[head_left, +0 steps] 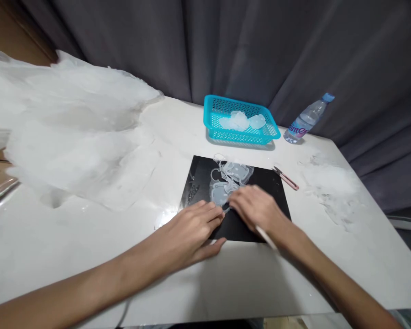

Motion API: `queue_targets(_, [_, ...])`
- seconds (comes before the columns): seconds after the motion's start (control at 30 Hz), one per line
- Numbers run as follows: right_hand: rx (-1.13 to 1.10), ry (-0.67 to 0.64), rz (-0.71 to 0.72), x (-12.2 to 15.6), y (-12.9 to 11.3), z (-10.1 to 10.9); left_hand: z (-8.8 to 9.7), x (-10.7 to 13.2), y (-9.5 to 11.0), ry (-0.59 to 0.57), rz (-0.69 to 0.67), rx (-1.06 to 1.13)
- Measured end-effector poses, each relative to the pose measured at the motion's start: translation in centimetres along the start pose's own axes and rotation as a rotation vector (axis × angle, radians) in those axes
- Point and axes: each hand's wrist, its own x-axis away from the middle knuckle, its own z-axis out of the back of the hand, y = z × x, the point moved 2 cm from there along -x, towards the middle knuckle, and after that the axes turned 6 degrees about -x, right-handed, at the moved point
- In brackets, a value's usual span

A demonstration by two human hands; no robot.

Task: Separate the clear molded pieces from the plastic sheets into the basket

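Note:
A black mat (239, 228) lies on the white table, bearing thin translucent moulded plastic sheets (220, 193) with rounded outlines and loops. My left hand (200, 226) rests palm down at the mat's front left. Its fingers are stretched out, their tips at the lower edge of the nearer sheet, and the thumb is apart. My right hand (256, 208) is curled over the right side of that sheet. From under its palm sticks out the end of a pale, slim stick-like tool (267, 237); the tool's tip is hidden by the fingers.
Behind the mat stands a blue perforated basket (210, 119) with translucent pieces (239, 121) inside. A water bottle (304, 121), pink-handled thread snips (287, 179) and a heap of clear scraps (335, 187) are at the right. A large pile of filmy translucent material (75, 132) covers the left.

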Motion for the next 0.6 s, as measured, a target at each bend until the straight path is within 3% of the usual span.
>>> queue_targets(0.1, [-0.043,0.233,-0.287,-1.8,3.5,2.1,0.3,-0.4,0.1,-0.045,0.018,0.029])
queue_targets(0.2, [-0.203,0.252,-0.400,-2.4,4.6,3.5,0.6,-0.4,0.1,-0.051,0.041,0.032])
queue_targets(0.37, [-0.376,0.159,-0.411,-0.9,1.2,3.7,1.5,-0.4,-0.7,-0.049,0.188,0.212])
queue_targets(0.5, [-0.446,0.192,-0.355,-0.2,-1.9,3.2,1.3,-1.5,-2.3,0.006,0.505,0.694])
queue_targets(0.6, [-0.435,0.152,-0.221,0.0,-3.6,2.4,0.4,-2.1,-3.3,0.041,0.648,0.981])
